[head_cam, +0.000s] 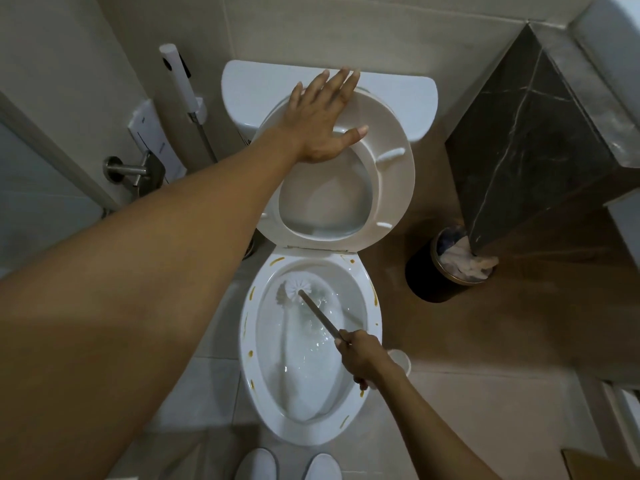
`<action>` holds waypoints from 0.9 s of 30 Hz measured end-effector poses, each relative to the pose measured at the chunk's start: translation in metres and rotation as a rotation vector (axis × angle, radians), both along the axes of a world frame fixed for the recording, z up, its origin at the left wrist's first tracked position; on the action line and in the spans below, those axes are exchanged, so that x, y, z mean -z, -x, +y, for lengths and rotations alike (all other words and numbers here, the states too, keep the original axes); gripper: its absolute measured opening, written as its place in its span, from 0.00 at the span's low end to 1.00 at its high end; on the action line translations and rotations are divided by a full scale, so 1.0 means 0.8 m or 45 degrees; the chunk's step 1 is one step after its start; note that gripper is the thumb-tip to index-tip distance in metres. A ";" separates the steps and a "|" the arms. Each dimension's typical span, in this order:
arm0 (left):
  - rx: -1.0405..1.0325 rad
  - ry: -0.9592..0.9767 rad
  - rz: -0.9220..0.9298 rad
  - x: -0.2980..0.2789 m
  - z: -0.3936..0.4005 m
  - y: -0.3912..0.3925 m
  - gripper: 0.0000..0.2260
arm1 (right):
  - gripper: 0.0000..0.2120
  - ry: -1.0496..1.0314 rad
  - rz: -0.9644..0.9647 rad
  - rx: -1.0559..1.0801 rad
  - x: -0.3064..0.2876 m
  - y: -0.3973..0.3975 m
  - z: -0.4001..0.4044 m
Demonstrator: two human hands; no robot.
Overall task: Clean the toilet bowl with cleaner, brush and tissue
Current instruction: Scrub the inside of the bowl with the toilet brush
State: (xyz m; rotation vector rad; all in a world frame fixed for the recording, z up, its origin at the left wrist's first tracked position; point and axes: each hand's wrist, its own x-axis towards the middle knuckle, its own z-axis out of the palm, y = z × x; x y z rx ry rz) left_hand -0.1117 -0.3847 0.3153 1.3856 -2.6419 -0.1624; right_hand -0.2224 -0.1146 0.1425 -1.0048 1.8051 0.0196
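A person is standing over a toilet, looking down. At far left, a white bidet sprayer (178, 77) is hanging in its wall holder, with a metal tissue holder (138, 171) below it. The left hand (320, 124) is reaching forward with fingers straight and spread, its palm pressing flat on the raised toilet seat (393, 174), which is leaning back against the white tank (398, 98). The long left forearm is crossing the view and hiding the left edge of the seat. Below the seat, the toilet bowl (375, 327) is lying open, with yellow-brown smears dotting its white rim. Inside it, the white head of the toilet brush (296, 289) is sitting against the upper left wall of the bowl, above the water. Its brown handle is slanting down to the right hand (362, 356), whose fingers are curling tightly around the handle's end over the bowl's right rim. A white holder, mostly hidden, is standing behind that hand. Further right, a black waste bin (436, 275) stuffed with crumpled tissue is standing on the floor, partly tucked under a dark marble counter (519, 133).
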 end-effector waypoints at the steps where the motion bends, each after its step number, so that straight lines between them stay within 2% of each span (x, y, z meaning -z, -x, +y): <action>1: 0.004 0.015 -0.002 0.001 -0.001 0.000 0.35 | 0.18 -0.016 -0.014 0.012 -0.002 -0.002 -0.001; 11: 0.106 0.131 0.140 0.019 -0.010 -0.010 0.35 | 0.17 -0.018 0.026 0.085 -0.001 -0.037 -0.005; 23: 0.342 0.009 0.358 0.041 -0.024 -0.070 0.35 | 0.17 -0.004 0.082 0.249 -0.008 -0.113 -0.009; 27: 0.341 -0.075 0.456 0.049 -0.019 -0.097 0.34 | 0.17 -0.035 0.081 0.321 -0.017 -0.138 -0.025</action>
